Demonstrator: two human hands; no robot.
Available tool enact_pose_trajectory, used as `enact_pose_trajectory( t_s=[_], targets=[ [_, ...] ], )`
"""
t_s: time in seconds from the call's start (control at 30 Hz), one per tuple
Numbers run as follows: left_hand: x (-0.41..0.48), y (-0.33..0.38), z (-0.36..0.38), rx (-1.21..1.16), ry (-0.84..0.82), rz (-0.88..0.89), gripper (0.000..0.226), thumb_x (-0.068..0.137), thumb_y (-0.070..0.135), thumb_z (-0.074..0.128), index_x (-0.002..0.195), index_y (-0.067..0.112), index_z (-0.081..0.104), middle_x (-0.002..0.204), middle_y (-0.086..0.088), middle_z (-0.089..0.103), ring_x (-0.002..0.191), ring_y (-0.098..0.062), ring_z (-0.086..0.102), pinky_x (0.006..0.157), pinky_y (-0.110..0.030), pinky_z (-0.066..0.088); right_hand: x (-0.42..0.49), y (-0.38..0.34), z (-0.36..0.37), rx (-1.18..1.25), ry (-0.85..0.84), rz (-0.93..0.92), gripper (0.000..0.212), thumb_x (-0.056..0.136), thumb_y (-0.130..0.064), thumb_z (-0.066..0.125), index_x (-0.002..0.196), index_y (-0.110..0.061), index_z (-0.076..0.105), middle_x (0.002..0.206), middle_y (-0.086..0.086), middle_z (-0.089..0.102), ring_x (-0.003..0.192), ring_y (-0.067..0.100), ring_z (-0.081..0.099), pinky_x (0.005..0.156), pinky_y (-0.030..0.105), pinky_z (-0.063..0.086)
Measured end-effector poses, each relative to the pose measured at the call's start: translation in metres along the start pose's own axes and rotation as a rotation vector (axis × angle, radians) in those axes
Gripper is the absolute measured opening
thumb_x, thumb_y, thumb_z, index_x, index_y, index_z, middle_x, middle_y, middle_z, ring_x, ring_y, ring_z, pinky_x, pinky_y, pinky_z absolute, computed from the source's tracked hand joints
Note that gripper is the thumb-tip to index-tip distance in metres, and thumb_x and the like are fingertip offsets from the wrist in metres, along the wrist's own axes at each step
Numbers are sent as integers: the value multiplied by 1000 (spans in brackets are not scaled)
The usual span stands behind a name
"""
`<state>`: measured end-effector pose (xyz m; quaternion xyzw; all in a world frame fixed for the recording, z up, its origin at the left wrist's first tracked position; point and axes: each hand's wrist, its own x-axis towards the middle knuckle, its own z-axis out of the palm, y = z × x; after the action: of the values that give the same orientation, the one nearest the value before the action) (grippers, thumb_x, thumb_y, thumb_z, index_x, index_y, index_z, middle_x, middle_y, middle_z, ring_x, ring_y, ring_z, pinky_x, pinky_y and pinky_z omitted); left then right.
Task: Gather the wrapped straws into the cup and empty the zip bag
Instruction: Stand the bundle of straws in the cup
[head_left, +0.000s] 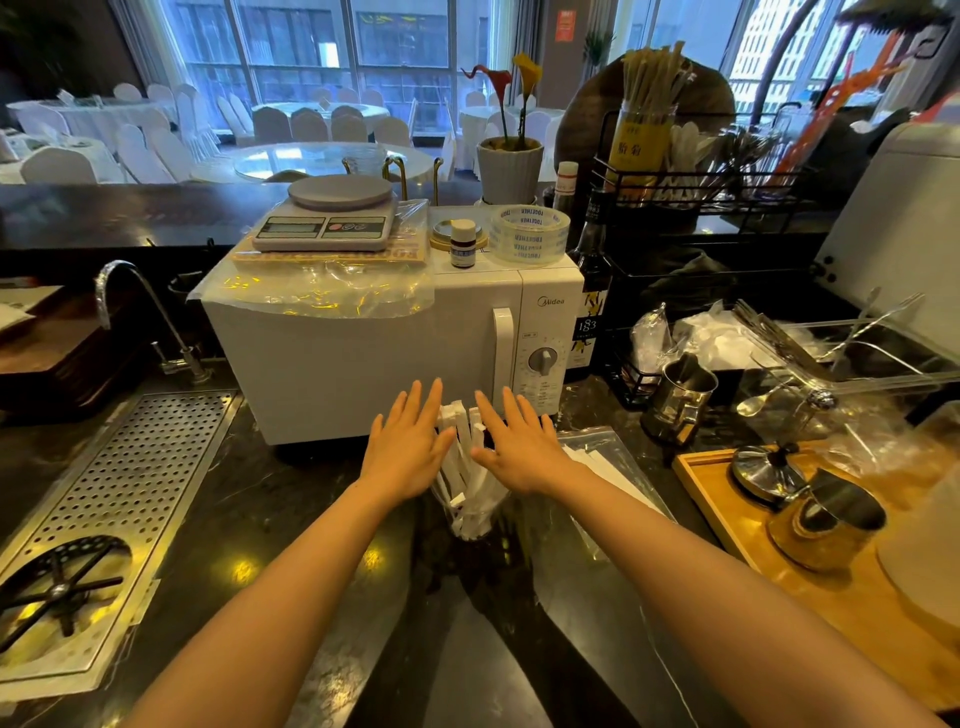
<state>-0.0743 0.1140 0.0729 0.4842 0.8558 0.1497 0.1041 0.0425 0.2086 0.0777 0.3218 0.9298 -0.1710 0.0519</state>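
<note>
Restaurant bar counter: microwave (395, 332), drip tray (119, 499), banquet tables (319, 111) beyond.

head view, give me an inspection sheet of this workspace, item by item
surface: dark glossy counter, perforated metal drain grid set in at left
job's things: wrapped straws standing bunched in a clear cup; zip bag lying flat at right, white strips visible on or in it
clutter: microwave with scale, tape roll and small bottle on top; steel jugs; wooden tray
grippers: left hand and right hand open, palms down, flanking the straws
cables: nothing seen
surroundings: tap at left, dining room behind windows
</note>
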Motion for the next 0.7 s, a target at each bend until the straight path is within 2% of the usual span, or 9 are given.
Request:
enact_pose_trajectory(
  t_s=[0.4,0.7],
  targets=[
    [-3,30,-17,-8,96,112,59,95,40,25,144,28,-6,157,-5,-11,144,-21,-10,117,-41,0,-15,15,-20,76,79,-11,67,95,-46,31,143,-35,-14,156,7,-20,144,26,-17,116,48,-5],
    [4,92,-5,-53,61,248,59,96,39,26,144,28,-5,157,-4,-11,144,-20,-11,116,-41,-2,-36,70,-34,157,151,120,72,93,-49,32,145,-28,-14,156,9,-19,145,28,-15,117,47,-2]
  ],
)
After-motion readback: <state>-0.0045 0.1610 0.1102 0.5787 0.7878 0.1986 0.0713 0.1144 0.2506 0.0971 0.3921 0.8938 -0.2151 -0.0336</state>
